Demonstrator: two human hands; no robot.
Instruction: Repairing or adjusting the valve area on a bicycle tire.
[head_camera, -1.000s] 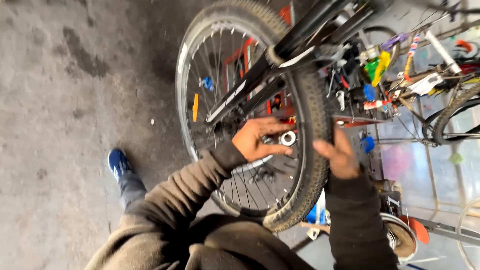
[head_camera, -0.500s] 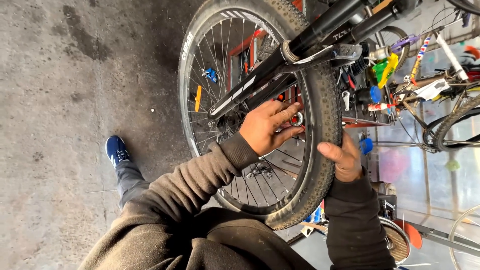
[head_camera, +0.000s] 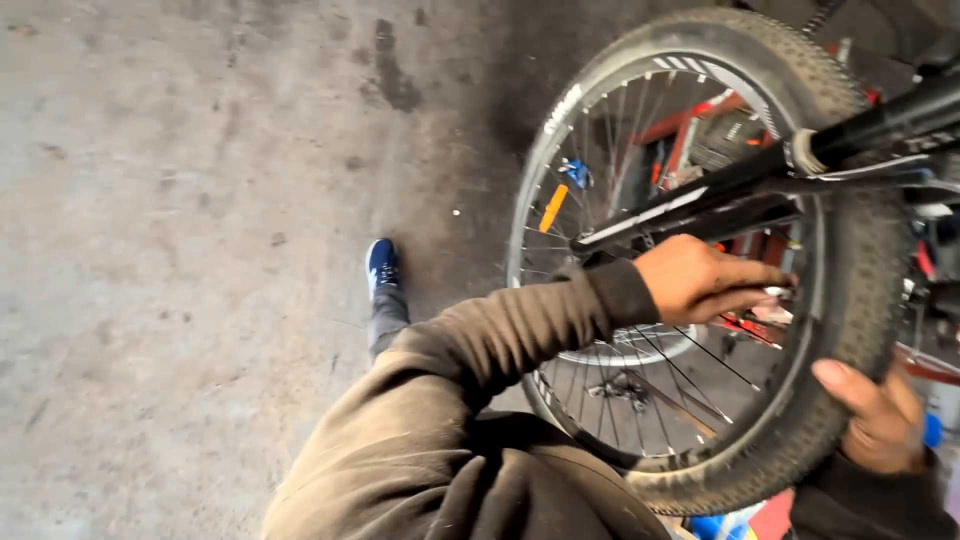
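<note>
Head view: a bicycle wheel (head_camera: 700, 260) fills the right half, held up above the stained concrete floor (head_camera: 200, 250). It has a knobby black tyre, a pale rim, thin steel spokes and an orange reflector (head_camera: 552, 208). Black frame tubes (head_camera: 760, 180) cross it. The left hand (head_camera: 700, 280) reaches in by the spokes, its fingers curled around a small silver part at the centre. The right hand (head_camera: 880, 420) clasps the tyre's lower edge. A blue shoe (head_camera: 381, 266) stands on the floor.
</note>
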